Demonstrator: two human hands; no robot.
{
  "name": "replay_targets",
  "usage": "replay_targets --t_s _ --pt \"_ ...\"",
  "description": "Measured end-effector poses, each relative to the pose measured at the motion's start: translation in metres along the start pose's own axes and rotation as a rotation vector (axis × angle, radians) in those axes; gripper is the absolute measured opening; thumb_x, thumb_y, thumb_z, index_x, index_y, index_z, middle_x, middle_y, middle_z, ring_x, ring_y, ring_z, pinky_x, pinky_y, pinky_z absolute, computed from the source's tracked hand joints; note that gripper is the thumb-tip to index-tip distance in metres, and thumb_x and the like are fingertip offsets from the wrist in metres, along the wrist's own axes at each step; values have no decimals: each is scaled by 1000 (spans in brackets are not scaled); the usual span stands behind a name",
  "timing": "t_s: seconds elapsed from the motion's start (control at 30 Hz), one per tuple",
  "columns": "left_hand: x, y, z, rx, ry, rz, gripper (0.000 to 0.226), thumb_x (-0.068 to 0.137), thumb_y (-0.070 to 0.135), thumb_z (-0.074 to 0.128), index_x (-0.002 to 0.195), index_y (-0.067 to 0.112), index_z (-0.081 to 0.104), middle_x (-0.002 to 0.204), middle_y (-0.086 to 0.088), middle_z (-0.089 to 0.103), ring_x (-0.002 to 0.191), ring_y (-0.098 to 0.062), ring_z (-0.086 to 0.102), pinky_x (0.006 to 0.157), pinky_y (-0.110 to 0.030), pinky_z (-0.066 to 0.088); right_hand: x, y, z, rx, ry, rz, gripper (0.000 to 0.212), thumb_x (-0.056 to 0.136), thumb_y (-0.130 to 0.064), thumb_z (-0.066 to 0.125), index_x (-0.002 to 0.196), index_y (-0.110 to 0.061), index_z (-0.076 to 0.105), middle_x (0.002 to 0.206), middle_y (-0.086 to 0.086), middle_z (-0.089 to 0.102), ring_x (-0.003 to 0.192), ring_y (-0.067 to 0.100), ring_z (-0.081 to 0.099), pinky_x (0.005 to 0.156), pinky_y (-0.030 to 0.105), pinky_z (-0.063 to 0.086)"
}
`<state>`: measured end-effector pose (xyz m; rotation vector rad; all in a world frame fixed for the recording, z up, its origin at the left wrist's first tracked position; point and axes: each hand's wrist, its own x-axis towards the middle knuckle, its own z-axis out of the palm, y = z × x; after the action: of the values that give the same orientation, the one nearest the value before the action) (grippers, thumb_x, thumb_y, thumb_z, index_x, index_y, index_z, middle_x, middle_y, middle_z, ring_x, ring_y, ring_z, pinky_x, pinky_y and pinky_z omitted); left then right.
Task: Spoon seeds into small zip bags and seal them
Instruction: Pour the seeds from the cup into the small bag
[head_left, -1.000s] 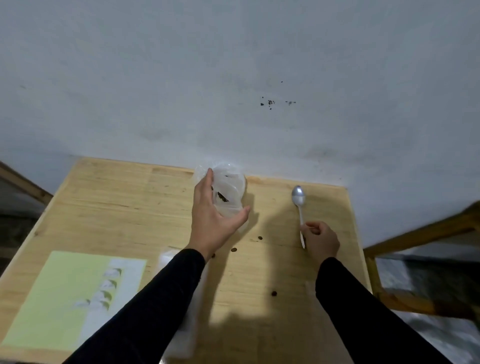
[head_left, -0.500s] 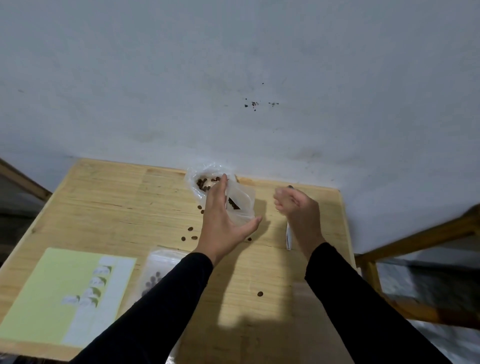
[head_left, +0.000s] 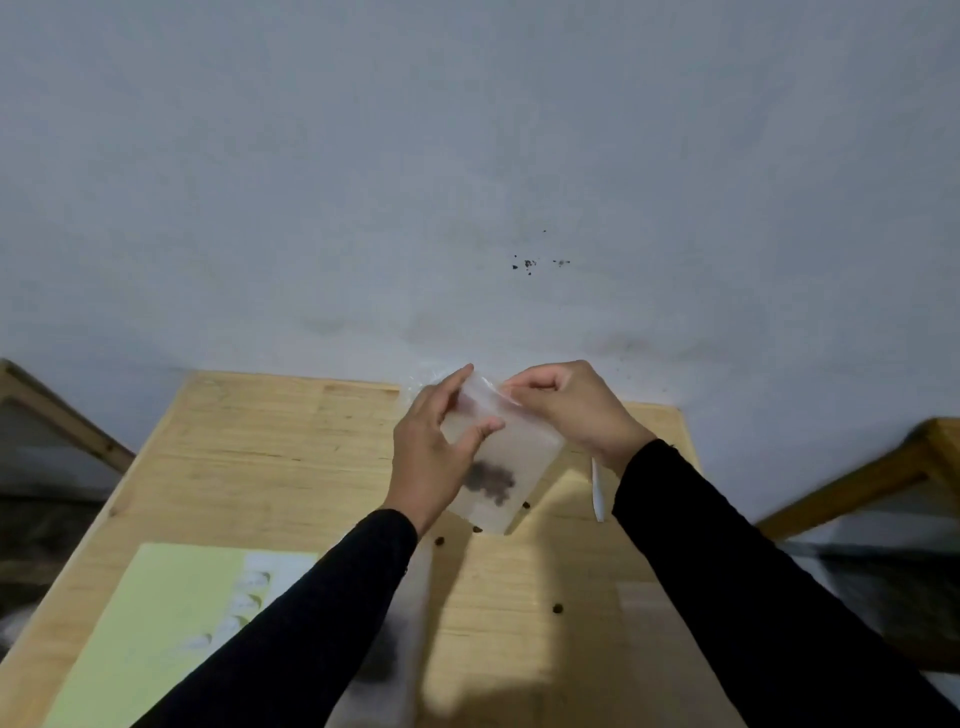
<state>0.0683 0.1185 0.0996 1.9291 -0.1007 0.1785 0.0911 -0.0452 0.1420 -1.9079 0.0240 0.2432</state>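
Clear zip bag (head_left: 506, 457) pinched by both hands, seeds (head_left: 491, 480) blurred

2 long black sleeves (head_left: 291, 623), bare hands (head_left: 423, 457)

wood table (head_left: 270, 447) w/ green sheet (head_left: 150, 623), spoon (head_left: 598, 491), loose seeds (head_left: 557, 607).

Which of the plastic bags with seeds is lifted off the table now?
The small zip bag pinched between left hand and right hand; the other bag lies flat beneath the left sleeve.
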Motion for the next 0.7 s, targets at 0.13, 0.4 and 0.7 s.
replay_targets --t_s 0.13,0.4,0.7 --pt "-1 5 -32 -163 119 -67 30 85 20 68 113 30 63 101 11 65 92 -5 58 83 -11 45 -14 -18 27 322 60 -7 21 89 -22 62 99 -6 71 86 2 71 74 7 66 68 17 49" --pt "-22 -2 -86 -297 133 -106 33 88 20 64 110 41 50 79 4 62 81 -14 64 79 -21 47 -50 -21 79 316 317 -215 22 84 2 64 86 -18 55 74 1 66 68 11 65 71 20 51" --pt "-21 -12 -143 -253 -198 -26 11 85 15 69 84 26 71 75 5 67 75 -14 59 73 -23 48 -69 -38 94 243 198 -161 14 77 -1 71 79 -14 72 70 -5 70 63 7 61 65 17 51"
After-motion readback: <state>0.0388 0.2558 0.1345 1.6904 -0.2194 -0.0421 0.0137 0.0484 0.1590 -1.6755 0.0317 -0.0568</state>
